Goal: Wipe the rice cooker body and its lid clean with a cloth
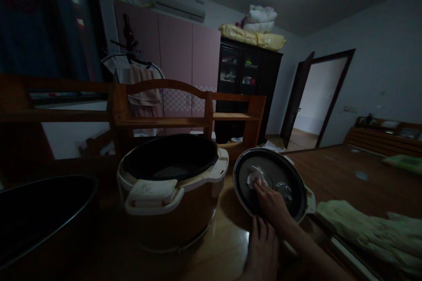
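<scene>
A round rice cooker lid (242, 182) with a dark rim and grey metal inner face is tilted up, its inside toward me. My right hand (272, 204) presses a crumpled white tissue (253, 177) against that inner face. Below it, my left hand (263, 246) has its fingers at the lid's lower rim; its thumb is hidden. To the left stands the open rice cooker (174, 215), pale-handled with a dark inside. A dark, wide pot (66, 215) is at the far left, partly out of view.
A wooden shelf frame (165, 120) runs behind the cooker. Pale green cloth (372, 228) lies at the right. Farther back are pink wardrobes (174, 52), a dark cabinet (270, 79) and an open door (298, 96).
</scene>
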The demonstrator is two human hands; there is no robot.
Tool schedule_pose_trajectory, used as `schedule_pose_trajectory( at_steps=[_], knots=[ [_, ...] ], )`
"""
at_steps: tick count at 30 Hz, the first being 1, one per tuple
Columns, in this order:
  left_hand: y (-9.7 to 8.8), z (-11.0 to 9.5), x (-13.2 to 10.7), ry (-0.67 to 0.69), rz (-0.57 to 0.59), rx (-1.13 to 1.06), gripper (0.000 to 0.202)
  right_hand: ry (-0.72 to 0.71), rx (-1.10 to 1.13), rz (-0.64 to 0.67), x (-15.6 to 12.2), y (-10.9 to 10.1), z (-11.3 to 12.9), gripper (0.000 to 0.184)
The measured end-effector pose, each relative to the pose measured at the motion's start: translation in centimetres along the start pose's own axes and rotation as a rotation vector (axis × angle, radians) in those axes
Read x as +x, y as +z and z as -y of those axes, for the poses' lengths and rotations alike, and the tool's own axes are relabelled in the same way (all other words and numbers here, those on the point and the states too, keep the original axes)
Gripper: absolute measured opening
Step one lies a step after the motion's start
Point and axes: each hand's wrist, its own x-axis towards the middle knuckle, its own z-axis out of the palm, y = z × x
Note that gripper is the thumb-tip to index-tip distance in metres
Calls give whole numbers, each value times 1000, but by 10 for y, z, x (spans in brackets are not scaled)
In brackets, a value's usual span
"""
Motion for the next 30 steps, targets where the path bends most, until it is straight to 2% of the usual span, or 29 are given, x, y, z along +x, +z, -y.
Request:
schedule_pose_trajectory(
  at_steps=[7,10,15,17,20,22,27,30],
  knots=[
    [-11,4,3,-28,-68,43,47,-4,51,-27,-8,-4,-7,46],
    [-12,4,3,-25,-75,51,48,-20,62,-36,-8,-3,-10,43],
    [-11,4,2,-13,-50,59,55,16,66,-43,-7,-7,-11,51],
    [-11,4,2,9,-45,48,64,65,68,-49,-8,-9,-11,50],
    [-12,4,1,30,11,41,94,118,81,-64,-9,-9,-13,42],
    [-13,5,1,35,44,41,101,144,100,-69,-10,-9,-15,37],
    [-8,5,1,23,49,28,88,202,211,-44,-7,-15,-17,27],
    [-7,3,1,43,42,12,70,212,327,-26,-4,-28,-8,23]
  ],
)
